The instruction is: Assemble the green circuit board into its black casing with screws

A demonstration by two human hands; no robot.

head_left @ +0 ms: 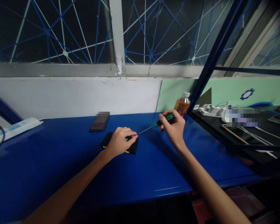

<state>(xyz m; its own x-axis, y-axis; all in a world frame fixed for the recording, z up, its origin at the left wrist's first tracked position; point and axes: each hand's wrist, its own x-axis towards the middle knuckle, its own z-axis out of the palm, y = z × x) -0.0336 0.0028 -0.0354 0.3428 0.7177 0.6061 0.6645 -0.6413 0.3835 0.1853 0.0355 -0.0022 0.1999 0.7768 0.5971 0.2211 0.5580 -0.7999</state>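
Observation:
My right hand (174, 129) grips a screwdriver (163, 120) by its green and black handle. The thin metal shaft slants down to the left and ends at the fingertips of my left hand (121, 140). There, thumb and forefinger are pinched together; whatever sits between them is too small to make out. Beneath my left hand a flat black case (132, 149) with yellow marks along its near edge lies on the blue table (140, 177). My left hand covers much of the case.
A dark phone-like slab (99, 122), partly blurred, lies behind the case. At the back right stands a bottle (182, 104) of amber liquid with a white cap. A white power strip (16, 130) is on the left. Cables and chargers (212, 110) crowd a black surface beyond the blue post (206, 70).

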